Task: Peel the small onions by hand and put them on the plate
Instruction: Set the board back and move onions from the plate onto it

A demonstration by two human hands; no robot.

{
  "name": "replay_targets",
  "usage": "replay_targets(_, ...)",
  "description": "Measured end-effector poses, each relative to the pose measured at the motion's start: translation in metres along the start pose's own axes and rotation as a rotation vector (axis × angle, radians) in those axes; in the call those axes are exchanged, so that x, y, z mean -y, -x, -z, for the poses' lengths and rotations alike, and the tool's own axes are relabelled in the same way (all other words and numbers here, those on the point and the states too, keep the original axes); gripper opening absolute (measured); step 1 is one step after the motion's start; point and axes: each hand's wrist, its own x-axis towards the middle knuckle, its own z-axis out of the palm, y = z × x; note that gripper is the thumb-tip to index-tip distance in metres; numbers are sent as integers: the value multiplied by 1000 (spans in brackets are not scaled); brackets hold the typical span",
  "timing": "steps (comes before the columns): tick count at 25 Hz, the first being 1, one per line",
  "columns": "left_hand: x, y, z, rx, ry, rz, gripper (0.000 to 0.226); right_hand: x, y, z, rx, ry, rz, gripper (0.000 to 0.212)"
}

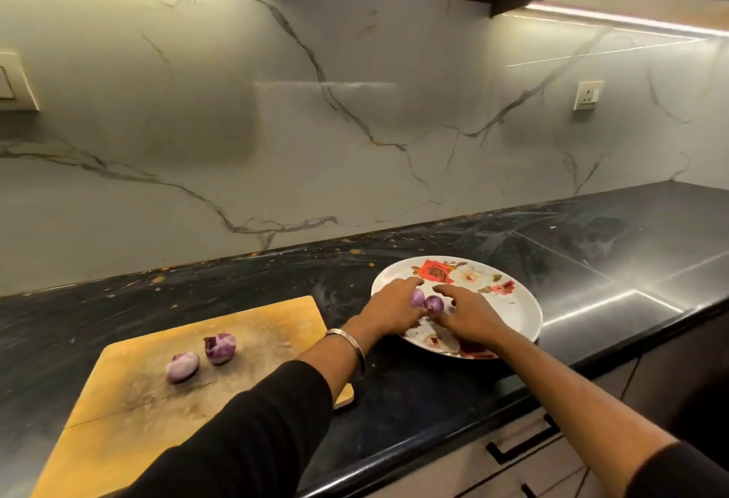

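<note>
Here, both hands are reaching over the flowered plate (524,312), which is sitting on the dark desk (394,391) at about two o'clock from the wooden cutting board (118,418). The left hand (388,308) is coming in from the seven o'clock side of the plate with its fingers stretched forward and fairly straight, its fingertips lying against one small purple onion (417,297); it is touching rather than wrapping it, as far as the view shows. The right hand (469,314) is coming in from five o'clock, its index finger extended and its thumb side lying against a second onion (434,305); its remaining fingers are hidden, so I cannot tell whether it is pinching the onion or merely steadying it. The two onions are touching each other near the plate's middle, slightly toward nine o'clock.

Probably the hands are meeting over the plate because this is the drop-off point: keeping peeled onions on the plate separates them from those awaiting work. The flattish hands suggest setting down or nudging so the round bulbs are not rolling toward the rim.

Two more onions are waiting on the cutting board: one (220,347) showing patches of white among purple, another (182,366) paler, lying just beside it at seven o'clock. They are resting well apart from the plate, within easy reach of the left hand. Judging by this, the task is looking roughly halfway along.

A metal bangle (349,339) is circling the left wrist above a black sleeve (252,430).
</note>
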Motion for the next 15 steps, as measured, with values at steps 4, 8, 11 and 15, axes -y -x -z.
replay_targets(4,10,1,-5,-72,50,0,52,-1,-3,-10,-36,-30,28,36)
replay_targets(8,11,18,2,-136,159,-16,53,7,3,-8,-64,-102,56,34)
replay_targets(11,13,44,21,-210,253,-9,53,27,15,1,-124,-145,117,36)
replay_targets(15,26,94,51,-291,376,42,44,69,33,2,-116,-206,191,33)
